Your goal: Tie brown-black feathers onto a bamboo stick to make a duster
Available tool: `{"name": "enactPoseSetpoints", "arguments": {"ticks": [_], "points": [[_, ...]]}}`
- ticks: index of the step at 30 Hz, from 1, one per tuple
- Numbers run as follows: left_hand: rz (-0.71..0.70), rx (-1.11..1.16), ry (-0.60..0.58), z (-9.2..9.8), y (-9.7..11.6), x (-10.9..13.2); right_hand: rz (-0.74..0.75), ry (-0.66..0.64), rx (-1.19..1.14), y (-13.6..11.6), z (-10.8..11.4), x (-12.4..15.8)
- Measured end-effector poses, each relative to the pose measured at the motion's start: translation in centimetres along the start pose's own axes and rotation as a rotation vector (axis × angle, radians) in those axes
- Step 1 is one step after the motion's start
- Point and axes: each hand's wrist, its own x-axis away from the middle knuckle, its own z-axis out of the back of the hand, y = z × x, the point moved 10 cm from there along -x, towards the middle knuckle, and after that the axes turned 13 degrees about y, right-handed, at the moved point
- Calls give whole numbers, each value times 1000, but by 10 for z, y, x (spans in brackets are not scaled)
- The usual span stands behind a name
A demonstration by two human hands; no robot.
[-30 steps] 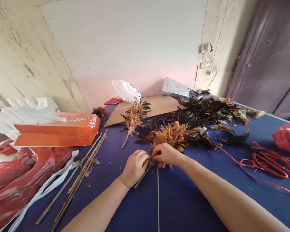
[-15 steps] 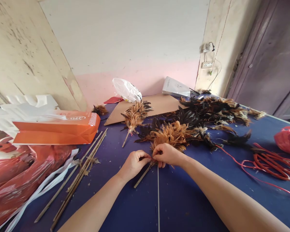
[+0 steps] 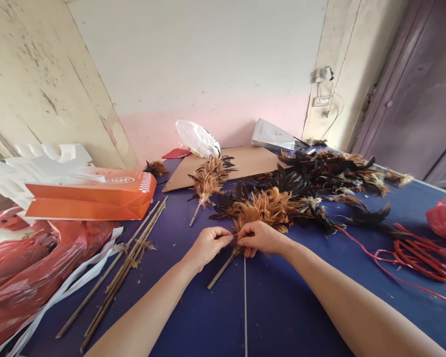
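Note:
A bundle of brown and black feathers (image 3: 265, 209) on a thin stick (image 3: 221, 271) lies on the blue table, its bare end pointing toward me. At the base of the feathers, my left hand (image 3: 211, 246) is pinched, with fingertips together on something too small to make out. My right hand (image 3: 259, 239) is closed beside it, fingers bent at the same spot; a trace of red string seems to show between the hands. Beyond them lies another feather bundle (image 3: 208, 179) on a short stick.
Loose dark feathers (image 3: 327, 171) spread at the right rear, near red string (image 3: 419, 253). Cardboard (image 3: 245, 161) lies at the back. On the left are thin sticks (image 3: 128, 267), an orange bag (image 3: 91, 201) and red plastic (image 3: 40, 267).
My left hand has shifted slightly up, its fingers still pinched. My right hand stays at the base of the feathers. The whole view has moved a little.

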Motion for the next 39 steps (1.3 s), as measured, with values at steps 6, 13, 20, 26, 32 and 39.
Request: {"name": "enactPoseSetpoints", "arguments": {"ticks": [6, 13, 20, 26, 32, 39], "points": [[142, 268, -6, -14, -10, 2, 42, -6, -69, -8, -2, 3], [167, 285, 29, -13, -14, 2, 52, -22, -162, -9, -2, 2], [139, 190, -16, -21, -5, 10, -30, -20, -219, -4, 5, 5], [52, 64, 3, -22, 3, 10, 45, 5, -247, -18, 8, 10], [-66, 33, -58, -30, 10, 15, 104, 113, -270, -24, 10, 10], [-109, 34, -47, -31, 13, 20, 77, 204, -247, -21, 13, 6]]}}
